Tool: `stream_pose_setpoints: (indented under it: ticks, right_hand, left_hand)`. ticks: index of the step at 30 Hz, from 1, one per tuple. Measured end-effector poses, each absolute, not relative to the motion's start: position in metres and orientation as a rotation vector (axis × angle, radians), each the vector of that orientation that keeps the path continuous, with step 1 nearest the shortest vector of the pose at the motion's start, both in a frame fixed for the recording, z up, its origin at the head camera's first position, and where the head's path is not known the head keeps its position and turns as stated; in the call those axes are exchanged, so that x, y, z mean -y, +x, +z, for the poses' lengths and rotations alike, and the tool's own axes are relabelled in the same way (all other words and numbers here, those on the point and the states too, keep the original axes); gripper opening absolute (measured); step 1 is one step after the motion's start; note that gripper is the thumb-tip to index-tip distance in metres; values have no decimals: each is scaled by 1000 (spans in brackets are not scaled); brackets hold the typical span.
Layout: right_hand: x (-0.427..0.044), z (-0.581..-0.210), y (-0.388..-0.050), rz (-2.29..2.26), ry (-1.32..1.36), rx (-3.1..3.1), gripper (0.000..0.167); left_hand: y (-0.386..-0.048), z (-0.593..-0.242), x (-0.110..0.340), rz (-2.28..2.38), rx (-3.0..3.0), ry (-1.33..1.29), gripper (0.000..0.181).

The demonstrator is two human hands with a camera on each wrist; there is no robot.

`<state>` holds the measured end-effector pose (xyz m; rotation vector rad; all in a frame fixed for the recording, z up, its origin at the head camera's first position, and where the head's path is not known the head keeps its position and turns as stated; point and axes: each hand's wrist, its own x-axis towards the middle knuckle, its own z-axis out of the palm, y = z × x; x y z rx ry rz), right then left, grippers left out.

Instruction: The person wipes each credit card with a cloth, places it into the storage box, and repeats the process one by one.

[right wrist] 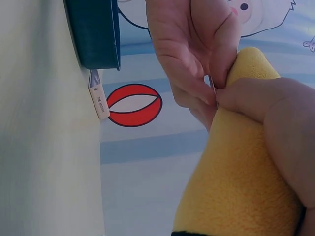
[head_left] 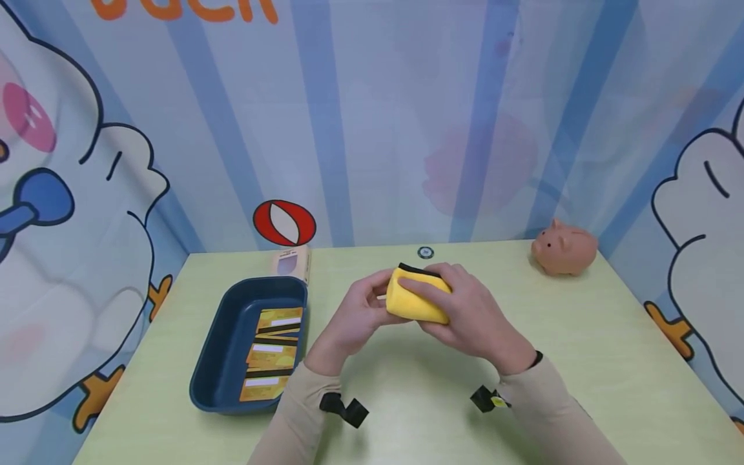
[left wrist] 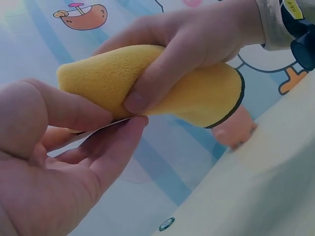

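Note:
A folded yellow cloth (head_left: 415,302) with dark edging is in my right hand (head_left: 473,316), raised above the table. The right thumb presses into the fabric. From the other side my left hand (head_left: 356,315) pinches a thin, flat, card-like piece (right wrist: 212,87) by its edge, seen in both wrist views. Most of that piece is hidden by the cloth (left wrist: 108,78) and the fingers, so its face does not show. Left of the hands, several gold cards (head_left: 270,354) with black stripes lie overlapped in a dark blue tray (head_left: 219,371).
Behind the tray stands a small pale box (head_left: 299,258). A round dark token (head_left: 425,252) lies at the table's back edge. The pink piggy bank (head_left: 565,250) is at the back right. A striped, printed cloth backdrop (head_left: 378,129) rises behind the table (head_left: 610,361).

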<state>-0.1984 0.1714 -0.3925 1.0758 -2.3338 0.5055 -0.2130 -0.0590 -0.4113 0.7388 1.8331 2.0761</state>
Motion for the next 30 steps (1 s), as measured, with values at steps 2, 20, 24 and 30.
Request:
stream_pose_setpoints:
  ticks: [2, 20, 24, 30]
  right_hand:
    - [-172, -392, -198, 501, 1066, 2341, 71]
    - [-186, -383, -201, 467, 1023, 2399, 68]
    - [-191, -384, -204, 465, 1017, 2393, 66]
    - [-196, -385, -208, 472, 1004, 2380, 64]
  left_hand:
    - [-213, -410, 60, 2081, -1838, 732, 63]
    - [-213, -401, 71, 2152, -1831, 559, 60]
    - [-213, -399, 74, 2190, -1815, 507, 60]
    - [-213, -396, 77, 2221, -1806, 499, 62]
